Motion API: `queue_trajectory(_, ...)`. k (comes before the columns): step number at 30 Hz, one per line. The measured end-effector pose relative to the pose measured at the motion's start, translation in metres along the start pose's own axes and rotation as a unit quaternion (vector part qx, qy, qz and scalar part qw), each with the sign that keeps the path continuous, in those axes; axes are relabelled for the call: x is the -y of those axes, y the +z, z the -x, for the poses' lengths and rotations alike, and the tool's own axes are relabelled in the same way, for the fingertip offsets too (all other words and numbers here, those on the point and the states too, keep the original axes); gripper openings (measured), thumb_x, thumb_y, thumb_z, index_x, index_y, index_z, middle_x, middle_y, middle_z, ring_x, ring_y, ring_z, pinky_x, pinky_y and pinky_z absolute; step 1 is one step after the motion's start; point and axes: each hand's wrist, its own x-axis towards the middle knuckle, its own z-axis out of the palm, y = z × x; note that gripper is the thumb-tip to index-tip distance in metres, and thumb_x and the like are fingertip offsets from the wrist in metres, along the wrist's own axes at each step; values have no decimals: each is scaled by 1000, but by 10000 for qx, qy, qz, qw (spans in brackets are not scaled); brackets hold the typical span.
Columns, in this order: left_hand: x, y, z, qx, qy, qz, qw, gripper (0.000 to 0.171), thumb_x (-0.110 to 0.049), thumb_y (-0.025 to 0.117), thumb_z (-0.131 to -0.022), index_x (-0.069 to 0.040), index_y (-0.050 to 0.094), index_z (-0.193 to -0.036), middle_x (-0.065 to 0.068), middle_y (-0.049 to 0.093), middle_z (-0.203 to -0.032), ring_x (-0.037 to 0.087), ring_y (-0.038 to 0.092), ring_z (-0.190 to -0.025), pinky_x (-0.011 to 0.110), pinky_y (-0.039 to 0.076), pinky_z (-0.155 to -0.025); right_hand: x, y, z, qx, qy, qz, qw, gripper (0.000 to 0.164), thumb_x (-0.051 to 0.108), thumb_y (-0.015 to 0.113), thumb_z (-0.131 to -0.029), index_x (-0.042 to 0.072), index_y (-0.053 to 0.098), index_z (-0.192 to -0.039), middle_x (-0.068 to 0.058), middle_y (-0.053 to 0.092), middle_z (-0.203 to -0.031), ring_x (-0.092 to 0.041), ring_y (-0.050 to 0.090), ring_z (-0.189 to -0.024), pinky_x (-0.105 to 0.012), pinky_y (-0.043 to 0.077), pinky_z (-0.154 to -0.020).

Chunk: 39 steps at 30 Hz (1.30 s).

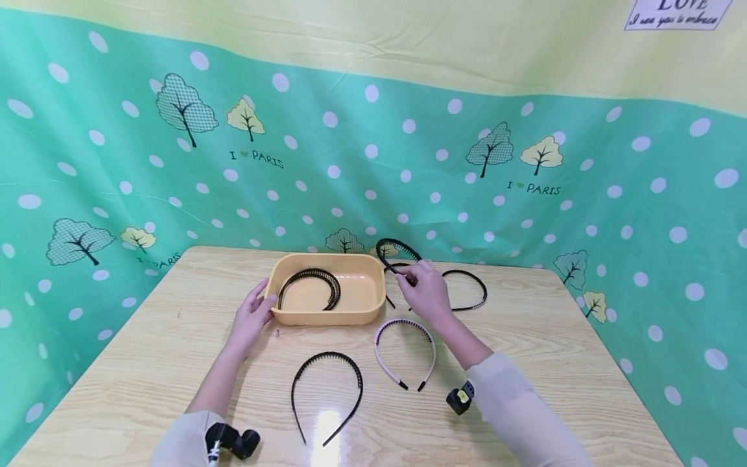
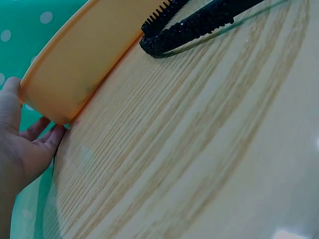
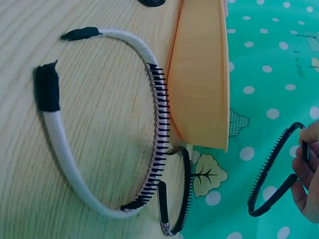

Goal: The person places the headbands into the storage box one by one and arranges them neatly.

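Observation:
My right hand point(image 1: 428, 292) pinches a black toothed headband point(image 3: 270, 169) above the table, to the right of a yellow-orange plastic bin point(image 1: 327, 318). In the right wrist view, the fingers are at the headband's ends. At the bin's left end, my left hand point(image 1: 255, 314) grips the wall, thumb at the rim and fingers lower down the side. Inside the bin lie black headbands point(image 1: 335, 292), curved against one another on the left. Below my right hand, a pale pink headband point(image 1: 432, 350) with black tips rests on the table.
A black headband point(image 1: 294, 383) lies in front of the bin, its ends toward me. Another black headband point(image 1: 480, 285) with a sparkly end lies at the back right, and one more point(image 1: 390, 301) is partly hidden behind my right hand. A patterned green curtain point(image 1: 373, 194) hangs behind the table.

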Motion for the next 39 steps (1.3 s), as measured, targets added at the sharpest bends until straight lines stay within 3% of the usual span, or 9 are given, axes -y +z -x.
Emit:
queue_trajectory(5, 0, 0, 0, -10, -7, -12, 10000, 62, -33, 48, -98, -20, 17, -151, 24, 31, -148, 34, 36, -133, 20, 47, -98, 3, 5, 0, -38, -132, -18, 9999, 12, 13, 69, -83, 6, 74, -91, -3, 59, -71, -15, 50, -66, -21, 41, -55)
queue_trajectory(10, 1, 0, -1, -23, 24, -9, 10000, 62, -33, 48, -98, -19, 19, -150, 24, 33, -147, 34, 37, -132, 14, 49, -92, 5, 9, 0, -50, -203, 16, 9998, 11, 13, 69, -82, 6, 74, -90, -3, 59, -71, -14, 50, -65, -22, 42, -56)
queue_trajectory(20, 2, 0, 1, 4, 94, 0, 10000, 62, -34, 48, -97, -19, 19, -150, 24, 35, -145, 18, 48, -123, 11, 49, -89, 11, 18, -1, -12, -265, 98, 9996, 10, 15, 69, -82, 7, 74, -87, -1, 59, -71, -13, 51, -66, -23, 44, -56)
queue_trajectory(30, 1, 0, 1, -11, 50, -18, 10000, 62, -35, 47, -98, -20, 19, -151, 23, 34, -147, 22, 45, -126, 11, 49, -90, 21, 27, -1, 80, -339, 15, 9994, 11, 14, 69, -83, 6, 74, -89, -2, 61, -74, -11, 53, -66, -20, 46, -56)
queue_trajectory(39, 0, 1, 1, 3, 59, -27, 10000, 62, -34, 48, -97, -20, 19, -150, 24, 34, -146, 10, 52, -117, 12, 49, -90, 30, 44, 0, 148, -614, 48, 9980, 9, 13, 69, -82, 7, 74, -86, -1, 60, -71, -10, 51, -62, -16, 41, -53)
